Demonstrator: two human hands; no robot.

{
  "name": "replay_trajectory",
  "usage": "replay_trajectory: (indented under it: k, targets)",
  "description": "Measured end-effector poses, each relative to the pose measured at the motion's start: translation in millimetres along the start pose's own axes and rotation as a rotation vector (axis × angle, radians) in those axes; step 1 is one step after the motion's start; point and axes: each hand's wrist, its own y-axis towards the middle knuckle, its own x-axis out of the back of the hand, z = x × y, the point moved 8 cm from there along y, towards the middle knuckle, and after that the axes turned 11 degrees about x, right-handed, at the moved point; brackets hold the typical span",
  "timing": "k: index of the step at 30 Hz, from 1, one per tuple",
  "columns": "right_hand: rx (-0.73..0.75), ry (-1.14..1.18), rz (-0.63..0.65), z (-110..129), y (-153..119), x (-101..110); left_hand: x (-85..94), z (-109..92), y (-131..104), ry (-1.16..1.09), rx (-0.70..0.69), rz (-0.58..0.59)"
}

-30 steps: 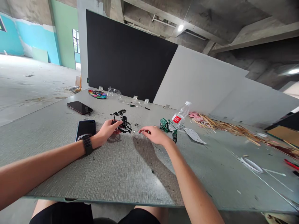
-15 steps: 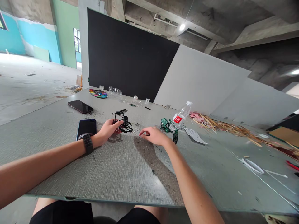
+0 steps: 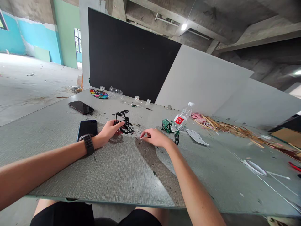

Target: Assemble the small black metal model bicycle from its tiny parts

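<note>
A small black model bicycle (image 3: 127, 125) is gripped in my left hand (image 3: 110, 131), its wheel facing right. My right hand (image 3: 152, 137) rests low over the table to the right of it, thumb and fingertips pinched together. Whatever lies between those fingertips is too small to make out. Tiny loose parts (image 3: 138, 128) are scattered on the table between the two hands. Just beyond my right hand stands a green model bicycle (image 3: 168, 126), apart from it.
Two phones, one dark (image 3: 81, 107) and one blue-black (image 3: 87, 128), lie at the left. A paint palette (image 3: 99, 94) sits at the back. Right of centre are a plastic bottle (image 3: 184, 113), a paper sheet (image 3: 196, 137), a heap of wood strips (image 3: 225, 128) and a white ring (image 3: 255, 167).
</note>
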Motion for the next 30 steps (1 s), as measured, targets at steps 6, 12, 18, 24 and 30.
replay_trajectory:
  k: [6, 12, 18, 24, 30]
  targets:
    - [0.006, 0.002, -0.002, 1.0, -0.1, -0.5, -0.1, -0.5, -0.5, 0.003, -0.01, -0.002]
    - [0.012, -0.002, -0.001, 2.1, -0.7, 0.4, 0.7, 0.0, 0.4, 0.021, -0.01, -0.003]
    - [0.012, 0.022, 0.007, 1.1, 0.1, -2.1, 0.0, -0.7, -0.3, 0.033, -0.011, -0.004]
    - [0.005, 0.04, 0.031, 3.7, -0.5, -3.6, -0.5, 0.6, 1.4, 0.043, -0.02, 0.009]
    - [0.012, 0.046, 0.031, 8.3, -1.3, -3.6, -0.2, 0.6, 1.3, 0.046, -0.025, 0.006]
